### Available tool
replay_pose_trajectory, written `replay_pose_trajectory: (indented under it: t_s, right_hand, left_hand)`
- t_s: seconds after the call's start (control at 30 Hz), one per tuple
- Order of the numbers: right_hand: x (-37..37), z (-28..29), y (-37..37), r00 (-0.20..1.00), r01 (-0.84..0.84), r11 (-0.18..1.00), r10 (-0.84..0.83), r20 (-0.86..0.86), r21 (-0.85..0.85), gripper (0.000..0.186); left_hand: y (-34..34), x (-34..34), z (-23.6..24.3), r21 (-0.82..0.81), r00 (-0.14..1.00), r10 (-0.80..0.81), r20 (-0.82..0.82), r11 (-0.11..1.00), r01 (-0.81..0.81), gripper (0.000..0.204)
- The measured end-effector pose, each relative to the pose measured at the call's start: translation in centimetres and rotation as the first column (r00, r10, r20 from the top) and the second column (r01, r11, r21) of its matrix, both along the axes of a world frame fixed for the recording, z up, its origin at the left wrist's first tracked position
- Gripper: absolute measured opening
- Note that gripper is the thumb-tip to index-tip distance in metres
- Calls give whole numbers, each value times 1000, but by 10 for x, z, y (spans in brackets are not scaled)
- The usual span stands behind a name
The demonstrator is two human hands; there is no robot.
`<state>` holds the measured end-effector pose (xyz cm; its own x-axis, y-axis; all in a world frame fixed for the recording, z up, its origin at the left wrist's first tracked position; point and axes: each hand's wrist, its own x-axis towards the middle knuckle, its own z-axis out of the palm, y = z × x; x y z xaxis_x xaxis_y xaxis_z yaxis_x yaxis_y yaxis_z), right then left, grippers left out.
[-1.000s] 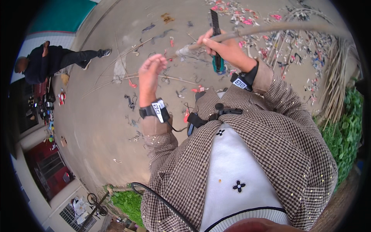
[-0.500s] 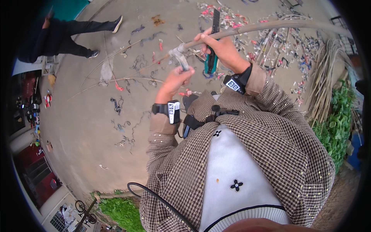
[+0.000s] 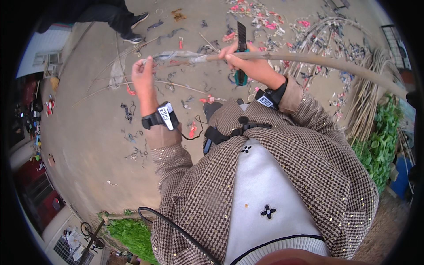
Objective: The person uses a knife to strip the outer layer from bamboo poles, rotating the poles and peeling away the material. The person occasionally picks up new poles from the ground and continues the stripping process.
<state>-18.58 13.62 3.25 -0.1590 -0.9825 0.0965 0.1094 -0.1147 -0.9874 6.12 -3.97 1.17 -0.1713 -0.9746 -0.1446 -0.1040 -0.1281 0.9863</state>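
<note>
My right hand (image 3: 248, 64) is closed around a long, curved bamboo pole (image 3: 322, 62) and a teal-and-black utility knife (image 3: 241, 77), whose dark upper part points up past the pole. Wrapped near the pole's left end is a grey, translucent plastic strip (image 3: 176, 56). My left hand (image 3: 143, 81) pinches the strip's far end at the left, its fingers curled, with the strip stretched between the two hands.
Plastic scraps (image 3: 269, 20) litter the concrete ground (image 3: 88, 145). Bundled canes (image 3: 364, 110) lie at right beside leafy plants (image 3: 375, 154). A person's dark-trousered legs (image 3: 115, 22) are at upper left, a bicycle (image 3: 88, 232) at lower left.
My left hand first caught hold of the plastic strip, then moved up and left, stretching it out. The pole's right part dropped lower. The other person's legs shifted up and rightward.
</note>
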Motion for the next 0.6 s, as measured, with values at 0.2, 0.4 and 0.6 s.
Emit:
replay_pose_trajectory:
  t_s: [0.2, 0.4, 0.6]
  right_hand:
    - [1, 5, 6, 995, -100, 993, 99, -12, -64, 9]
    - [-6, 9, -3, 999, 28, 999, -26, -43, 27, 11]
    - [-11, 6, -6, 998, 58, 998, -59, 35, 15, 10]
  left_hand:
    - [-48, -28, 15, -212, 980, -158, 121, 960, 181, 31]
    - [-17, -19, -4, -410, 612, 85, 787, 812, 415, 41]
    - [79, -36, -43, 147, 869, -480, -123, 857, 494, 41]
